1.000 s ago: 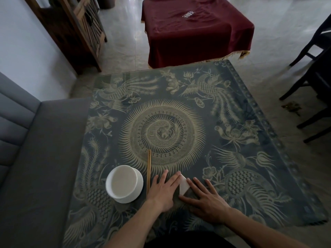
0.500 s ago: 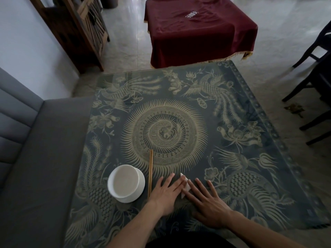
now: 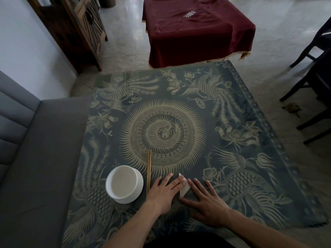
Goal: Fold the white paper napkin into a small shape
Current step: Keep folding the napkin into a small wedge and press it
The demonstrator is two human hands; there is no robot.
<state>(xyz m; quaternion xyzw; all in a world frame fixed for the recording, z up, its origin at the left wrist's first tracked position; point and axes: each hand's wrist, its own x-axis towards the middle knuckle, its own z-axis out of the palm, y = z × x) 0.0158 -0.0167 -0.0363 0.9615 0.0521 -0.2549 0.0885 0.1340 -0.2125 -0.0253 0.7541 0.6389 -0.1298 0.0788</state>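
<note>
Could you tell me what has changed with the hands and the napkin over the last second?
The napkin shows narrower between the left hand and right hand, both flat on it, fingers closer together. The bowl and chopsticks stayed put.

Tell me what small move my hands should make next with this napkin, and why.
Probably run the left hand's fingertips along the napkin's edge to sharpen the crease while the right hand holds it flat. The napkin already lies as a small white wedge on the table between both flat hands, so firming the fold seems the likely next step.
</note>
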